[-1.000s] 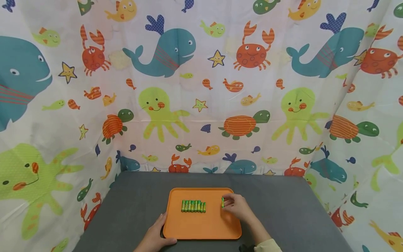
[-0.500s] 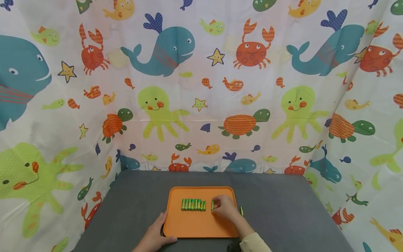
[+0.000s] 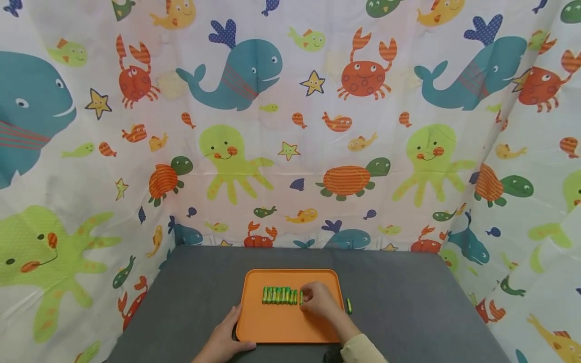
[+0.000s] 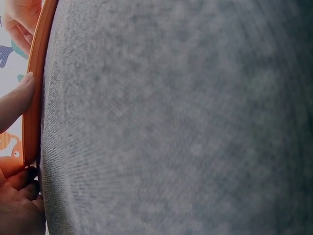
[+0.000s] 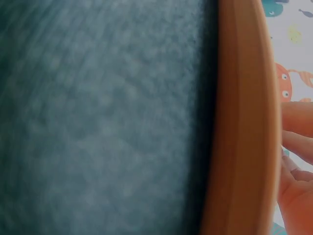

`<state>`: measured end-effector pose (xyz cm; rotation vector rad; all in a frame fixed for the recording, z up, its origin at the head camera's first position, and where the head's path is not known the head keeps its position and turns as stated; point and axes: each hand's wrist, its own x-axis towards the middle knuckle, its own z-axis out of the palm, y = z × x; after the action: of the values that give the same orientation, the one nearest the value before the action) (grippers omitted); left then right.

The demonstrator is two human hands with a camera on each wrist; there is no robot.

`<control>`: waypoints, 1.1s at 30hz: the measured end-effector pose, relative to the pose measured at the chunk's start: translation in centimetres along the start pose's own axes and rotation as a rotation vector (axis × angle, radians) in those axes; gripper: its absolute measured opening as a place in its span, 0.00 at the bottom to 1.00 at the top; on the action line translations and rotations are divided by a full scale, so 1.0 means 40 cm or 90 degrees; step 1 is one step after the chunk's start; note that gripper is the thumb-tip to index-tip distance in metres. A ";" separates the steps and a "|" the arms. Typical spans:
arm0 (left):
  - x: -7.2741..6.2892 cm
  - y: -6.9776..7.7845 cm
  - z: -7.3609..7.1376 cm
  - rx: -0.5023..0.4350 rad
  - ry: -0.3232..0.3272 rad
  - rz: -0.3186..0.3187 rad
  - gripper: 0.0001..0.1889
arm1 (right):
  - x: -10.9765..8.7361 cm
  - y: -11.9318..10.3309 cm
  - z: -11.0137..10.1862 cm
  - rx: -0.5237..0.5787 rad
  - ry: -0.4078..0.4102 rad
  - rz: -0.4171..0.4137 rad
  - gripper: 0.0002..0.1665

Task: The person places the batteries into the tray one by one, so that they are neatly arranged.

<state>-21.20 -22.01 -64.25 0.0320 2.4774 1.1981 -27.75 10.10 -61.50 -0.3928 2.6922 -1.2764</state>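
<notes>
On an orange tray (image 3: 277, 327), a row of green-and-yellow batteries (image 3: 277, 295) stretches across the upper left part, with shorter ones at its right end. My right hand (image 3: 322, 302) pinches one more battery (image 3: 301, 298) just right of the row, a narrow gap away. In the right wrist view, the tray's wall hides much of that hand. My left hand (image 3: 222, 339) holds the tray's near left corner, its thumb on the front wall and fingers on the left side. The left wrist view shows the thumb (image 4: 18, 102) pressed to the rim. Another battery (image 3: 349, 305) lies right of the tray.
The tray stands on a dark grey table cloth (image 3: 408, 302). A white curtain (image 3: 268, 151) printed with sea animals rises behind the table and along both sides.
My right hand has moved left across the tray with the battery, toward the row's right end. The battery beside the tray has come into sight. My left hand stays at its corner.
</notes>
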 end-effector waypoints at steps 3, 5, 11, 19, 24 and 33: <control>-0.001 -0.002 0.003 -0.002 0.002 0.008 0.64 | -0.002 0.002 0.002 0.002 -0.005 -0.003 0.31; -0.002 0.000 0.005 -0.002 0.002 0.011 0.64 | -0.007 0.004 -0.004 0.017 -0.008 -0.006 0.33; 0.002 0.021 0.008 -0.010 0.006 -0.002 0.64 | -0.029 0.025 -0.061 0.036 0.038 -0.021 0.34; 0.005 0.022 0.006 -0.007 0.005 -0.007 0.64 | -0.092 0.085 -0.167 0.000 0.169 0.042 0.25; 0.001 0.014 0.004 -0.011 0.007 0.003 0.63 | -0.125 0.147 -0.226 -0.053 0.125 0.082 0.30; -0.011 0.016 0.001 -0.001 0.010 0.011 0.62 | -0.147 0.204 -0.241 -0.081 0.035 0.053 0.32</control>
<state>-20.87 -21.66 -63.65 0.0431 2.4954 1.2117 -25.78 23.90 -61.65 -0.2600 2.8127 -1.1130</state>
